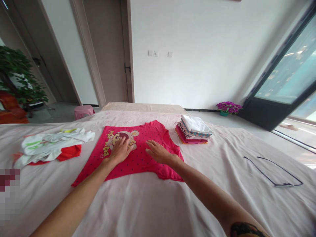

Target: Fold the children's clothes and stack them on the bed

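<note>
Palms down, fingers extended, neither hand pinches anything: the left hand (120,149) is over the cartoon print (116,137), the right hand (158,152) nearer the neckline, with the red polka-dot T-shirt (140,161) spread beneath both. Dragging sideways could ruck it (the sheet (138,204) is wrinkled too). Beyond the right hand, the folded stack (194,130) might topple if bumped; eyeglasses (282,185) lie farther right, crumpled clothes (54,143) left of the left hand.

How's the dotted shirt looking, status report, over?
Left hand, right hand: open, palms down over shirt. Shirt spread on sheet, print up. Folded stack right, loose clothes left, neither on it.
</note>
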